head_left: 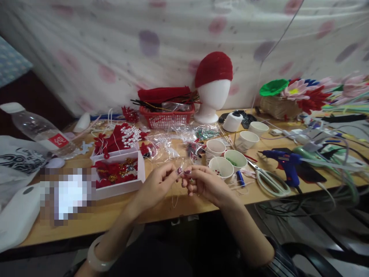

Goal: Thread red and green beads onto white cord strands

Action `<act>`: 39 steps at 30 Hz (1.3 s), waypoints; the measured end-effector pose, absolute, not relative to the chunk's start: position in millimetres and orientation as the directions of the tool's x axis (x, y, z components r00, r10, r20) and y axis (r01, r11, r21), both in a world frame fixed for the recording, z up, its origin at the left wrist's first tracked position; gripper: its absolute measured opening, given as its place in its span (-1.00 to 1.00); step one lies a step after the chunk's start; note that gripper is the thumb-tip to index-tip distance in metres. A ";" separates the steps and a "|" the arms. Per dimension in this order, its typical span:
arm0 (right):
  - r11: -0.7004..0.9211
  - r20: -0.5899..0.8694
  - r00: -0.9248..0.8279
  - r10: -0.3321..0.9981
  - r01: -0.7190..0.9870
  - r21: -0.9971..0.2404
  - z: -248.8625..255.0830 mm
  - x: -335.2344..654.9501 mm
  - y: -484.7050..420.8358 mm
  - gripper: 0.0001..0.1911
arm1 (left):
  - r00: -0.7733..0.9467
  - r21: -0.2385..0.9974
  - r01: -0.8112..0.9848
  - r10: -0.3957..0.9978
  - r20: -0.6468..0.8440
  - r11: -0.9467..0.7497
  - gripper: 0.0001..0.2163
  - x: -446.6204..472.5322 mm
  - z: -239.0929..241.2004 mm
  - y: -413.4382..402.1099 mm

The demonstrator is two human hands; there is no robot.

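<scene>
In front of me, over the table's near edge, my left hand and my right hand meet at the fingertips. Each has thumb and forefinger pinched together. A thin pale thread hangs in a loop below the pinched fingers, and both hands appear to grip it. Whatever small piece sits between the fingertips is too small to make out. Just beyond my right hand stand paper cups, one with dark red beads and one with green beads. A blue thread spool lies beside them.
Left is a white box of red and gold ornaments, plus a phone and a plastic bottle. Scissors and a blue glue gun lie right. Behind are a red basket and a foam head in a red cap.
</scene>
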State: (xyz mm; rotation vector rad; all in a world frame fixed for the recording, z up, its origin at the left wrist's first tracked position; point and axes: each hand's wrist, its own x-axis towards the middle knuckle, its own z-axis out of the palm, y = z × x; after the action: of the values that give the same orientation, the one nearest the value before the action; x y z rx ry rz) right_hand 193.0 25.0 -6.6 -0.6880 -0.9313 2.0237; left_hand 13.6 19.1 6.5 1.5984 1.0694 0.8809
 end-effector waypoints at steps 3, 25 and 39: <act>-0.464 -0.160 -0.569 0.807 -0.442 -0.768 -15.5 192.8 25.0 -0.87 | 0.360 0.994 -0.026 0.928 -0.093 0.110 -0.69 16.8 -1.2 20.2; -0.574 -0.079 -0.707 0.703 -0.498 -0.649 -29.0 196.7 20.0 -0.77 | 0.503 0.656 -0.474 0.792 -0.346 0.588 -0.65 22.8 -19.2 28.6; -0.576 -0.078 -0.718 0.692 -0.484 -0.658 -29.2 195.8 20.3 -0.77 | 0.565 0.606 -0.510 0.769 -0.299 0.611 -0.66 19.4 -24.2 27.4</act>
State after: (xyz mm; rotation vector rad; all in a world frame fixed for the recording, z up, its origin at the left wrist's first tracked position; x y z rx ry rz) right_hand 195.8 20.3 -29.2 -0.4316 -0.8165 2.2732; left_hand 19.4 27.4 -24.2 0.4905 0.5833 0.7882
